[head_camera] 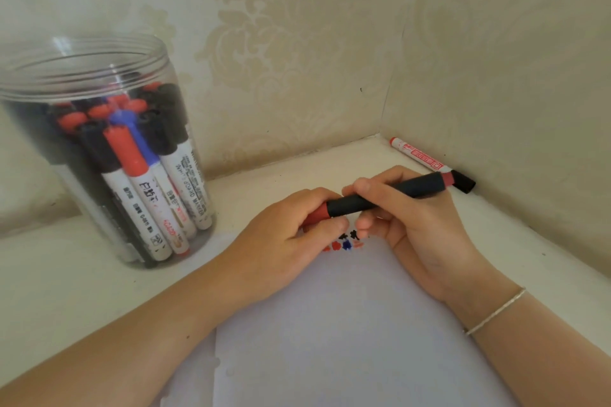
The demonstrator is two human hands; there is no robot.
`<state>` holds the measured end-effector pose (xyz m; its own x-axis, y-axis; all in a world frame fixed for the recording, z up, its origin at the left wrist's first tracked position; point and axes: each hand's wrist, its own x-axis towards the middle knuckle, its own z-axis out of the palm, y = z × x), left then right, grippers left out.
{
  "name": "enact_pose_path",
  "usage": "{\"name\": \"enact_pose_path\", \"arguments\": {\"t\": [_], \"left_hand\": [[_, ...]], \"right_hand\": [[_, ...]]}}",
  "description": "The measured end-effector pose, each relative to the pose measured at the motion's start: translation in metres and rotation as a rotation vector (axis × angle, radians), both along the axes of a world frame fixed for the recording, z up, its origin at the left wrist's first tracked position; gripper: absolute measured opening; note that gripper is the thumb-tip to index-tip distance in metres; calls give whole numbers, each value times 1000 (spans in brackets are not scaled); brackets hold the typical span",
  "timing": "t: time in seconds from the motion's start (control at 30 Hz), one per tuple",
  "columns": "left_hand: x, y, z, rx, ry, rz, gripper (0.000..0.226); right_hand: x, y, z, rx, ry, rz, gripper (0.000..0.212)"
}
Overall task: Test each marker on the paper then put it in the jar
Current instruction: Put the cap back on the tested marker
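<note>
Marker held over the paper: my right hand grips its barrel, my left hand pinches the red cap. Next I'd test or drop it in the jar.

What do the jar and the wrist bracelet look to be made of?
Jar: likely clear plastic, glossy; the markers show through and the rim is moulded with screw threads. Bracelet: probably thin silvery metal, going by its pale shine, though too small to be sure.
</note>
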<state>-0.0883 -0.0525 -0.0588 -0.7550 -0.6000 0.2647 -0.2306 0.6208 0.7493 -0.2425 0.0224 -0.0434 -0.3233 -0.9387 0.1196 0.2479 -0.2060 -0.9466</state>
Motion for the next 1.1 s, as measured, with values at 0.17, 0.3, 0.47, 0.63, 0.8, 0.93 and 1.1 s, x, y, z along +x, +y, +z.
{"name": "enact_pose_path", "arguments": {"t": [0.17, 0.3, 0.47, 0.63, 0.8, 0.93, 1.1], "left_hand": [[2, 1, 2, -1, 31, 19, 25], [0, 2, 1, 8, 43, 48, 22], [2, 5, 6, 55, 117, 100, 20], [2, 7, 22, -5, 209, 302, 47], [3, 7, 28, -7, 231, 408, 53], [2, 11, 32, 15, 258, 453, 53], [1, 12, 31, 9, 244, 495, 55]], "right_hand": [[-2, 1, 2, 20, -188, -16, 35], [-2, 0, 0, -7, -163, -183, 10], [-4, -1, -1, 5, 158, -415, 22], [12, 0, 3, 32, 544, -512, 45], [26, 1, 8, 58, 573, -562, 49], [30, 3, 16, 56, 551, -572, 48], [34, 2, 20, 73, 566, -585, 45]]}}
